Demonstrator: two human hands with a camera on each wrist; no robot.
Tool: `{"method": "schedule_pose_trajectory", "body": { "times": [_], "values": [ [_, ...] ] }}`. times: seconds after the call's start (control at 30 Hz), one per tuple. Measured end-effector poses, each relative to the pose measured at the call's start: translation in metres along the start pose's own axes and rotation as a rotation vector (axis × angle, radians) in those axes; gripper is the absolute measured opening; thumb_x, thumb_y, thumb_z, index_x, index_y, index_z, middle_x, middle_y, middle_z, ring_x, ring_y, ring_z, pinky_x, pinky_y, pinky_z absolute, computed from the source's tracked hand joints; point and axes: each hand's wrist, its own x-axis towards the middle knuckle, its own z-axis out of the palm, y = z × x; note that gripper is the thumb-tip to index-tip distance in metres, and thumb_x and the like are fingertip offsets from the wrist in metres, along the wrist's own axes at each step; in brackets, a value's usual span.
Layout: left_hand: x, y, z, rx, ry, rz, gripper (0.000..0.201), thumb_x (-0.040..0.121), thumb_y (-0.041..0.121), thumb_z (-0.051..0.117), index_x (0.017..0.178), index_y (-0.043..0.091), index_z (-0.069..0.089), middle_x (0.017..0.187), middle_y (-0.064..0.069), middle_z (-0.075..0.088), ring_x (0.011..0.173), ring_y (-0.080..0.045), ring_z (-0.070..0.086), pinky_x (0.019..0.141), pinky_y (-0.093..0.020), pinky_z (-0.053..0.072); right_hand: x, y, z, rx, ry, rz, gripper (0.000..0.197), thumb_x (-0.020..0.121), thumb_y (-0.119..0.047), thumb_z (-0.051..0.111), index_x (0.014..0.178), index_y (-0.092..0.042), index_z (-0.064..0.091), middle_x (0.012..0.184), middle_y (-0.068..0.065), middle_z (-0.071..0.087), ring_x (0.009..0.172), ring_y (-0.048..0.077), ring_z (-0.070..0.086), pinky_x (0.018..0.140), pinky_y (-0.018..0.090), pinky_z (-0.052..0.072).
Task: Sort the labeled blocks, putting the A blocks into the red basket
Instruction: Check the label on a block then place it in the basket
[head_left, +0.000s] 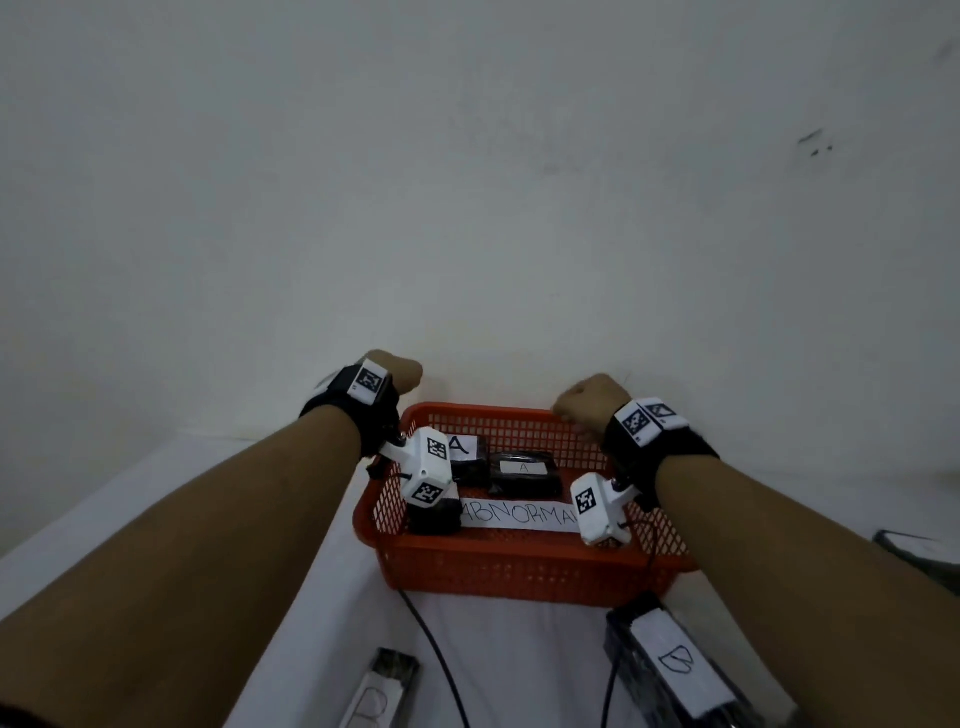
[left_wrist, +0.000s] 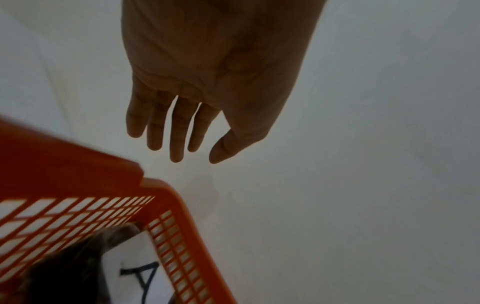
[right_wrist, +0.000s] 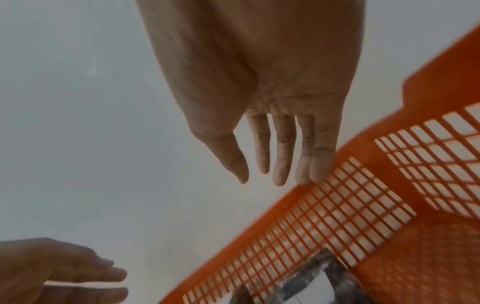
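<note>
The red basket (head_left: 519, 566) stands on the white table against the wall. Inside lie black blocks with white A labels: one at the back left (head_left: 467, 452), one in the middle (head_left: 524, 470). A third dark block (head_left: 436, 519) is mostly hidden by the wrist camera. My left hand (head_left: 400, 371) hovers past the basket's far left corner, my right hand (head_left: 587, 400) at the far right corner. In the wrist views, the left hand (left_wrist: 197, 144) and right hand (right_wrist: 259, 176) are both empty with straight fingers. The basket rim (left_wrist: 166, 191) and an A label (left_wrist: 145, 275) lie below the left hand.
A paper strip reading ABNORMAL (head_left: 519, 517) lies in the basket's front. Two blocks labeled B rest on the table nearer me, one at the right (head_left: 675, 670), one at the left (head_left: 379, 696). Black cables (head_left: 436, 649) run between them. The wall is just behind the hands.
</note>
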Motion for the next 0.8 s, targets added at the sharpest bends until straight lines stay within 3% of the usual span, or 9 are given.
{"method": "schedule_pose_trajectory", "body": {
  "times": [0.07,0.17,0.23,0.3,0.4,0.57,0.7,0.8],
  "values": [
    [-0.014,0.011,-0.016,-0.002,0.044,0.043,0.015,0.095,0.021,0.060,0.095,0.006,0.062,0.108,-0.014,0.064,0.096,-0.027,0.060,0.083,-0.033,0.050,-0.014,-0.014,-0.015,0.008,0.057,-0.070,0.030,0.091,-0.018,0.076,0.111,0.004,0.078,0.108,0.015,0.078,0.088,0.025,0.067,0.089,0.042,0.061],
    [-0.037,0.025,-0.034,0.022,0.059,0.121,0.041,0.090,0.030,0.066,0.112,-0.004,0.068,0.113,-0.015,0.071,0.106,-0.035,0.067,0.088,-0.039,0.055,-0.040,-0.030,-0.032,0.056,0.091,-0.158,0.031,0.091,-0.023,0.078,0.118,-0.006,0.076,0.103,0.009,0.069,0.094,0.023,0.062,0.095,0.042,0.056],
    [-0.057,0.034,-0.040,0.027,0.055,0.200,0.040,0.091,0.029,0.067,0.112,-0.004,0.071,0.103,-0.015,0.071,0.094,-0.033,0.066,0.080,-0.036,0.053,-0.062,-0.038,-0.041,0.060,0.070,-0.197,0.039,0.090,-0.028,0.079,0.125,-0.010,0.073,0.105,0.006,0.065,0.098,0.023,0.061,0.101,0.045,0.054],
    [-0.081,0.041,-0.042,0.050,0.034,0.296,0.034,0.094,0.027,0.066,0.110,-0.001,0.075,0.105,-0.014,0.074,0.098,-0.030,0.066,0.086,-0.036,0.054,-0.085,-0.042,-0.049,0.049,0.043,-0.222,0.045,0.089,-0.032,0.080,0.129,-0.015,0.070,0.117,0.006,0.070,0.109,0.024,0.066,0.106,0.044,0.053],
    [-0.126,0.046,-0.041,0.074,-0.001,0.406,0.030,0.096,0.025,0.064,0.118,0.008,0.076,0.121,-0.009,0.073,0.106,-0.022,0.064,0.089,-0.030,0.048,-0.121,-0.043,-0.056,0.018,-0.005,-0.241,0.053,0.089,-0.036,0.079,0.137,-0.020,0.063,0.127,0.005,0.071,0.118,0.022,0.066,0.103,0.037,0.051],
    [-0.193,0.038,-0.029,0.115,-0.096,0.533,0.036,0.095,0.028,0.065,0.129,0.016,0.069,0.129,-0.004,0.070,0.109,-0.015,0.063,0.091,-0.025,0.044,-0.179,-0.023,-0.067,-0.037,-0.069,-0.248,0.072,0.089,-0.042,0.079,0.152,-0.024,0.049,0.146,0.005,0.059,0.127,0.025,0.061,0.107,0.041,0.051],
    [-0.236,0.027,-0.008,0.107,-0.190,0.604,0.035,0.094,0.030,0.067,0.129,0.021,0.068,0.125,0.004,0.072,0.111,-0.012,0.065,0.095,-0.025,0.048,-0.220,0.008,-0.072,0.023,-0.111,-0.240,0.072,0.089,-0.036,0.080,0.152,-0.022,0.048,0.143,0.002,0.062,0.114,0.019,0.067,0.101,0.041,0.056],
    [-0.263,0.022,0.011,0.101,-0.241,0.683,0.037,0.093,0.030,0.071,0.130,0.022,0.068,0.125,0.009,0.071,0.107,-0.005,0.064,0.094,-0.020,0.048,-0.248,0.033,-0.074,0.051,-0.093,-0.222,0.073,0.087,-0.035,0.081,0.151,-0.021,0.049,0.138,-0.002,0.064,0.106,0.010,0.065,0.090,0.028,0.053]
  ]
}}
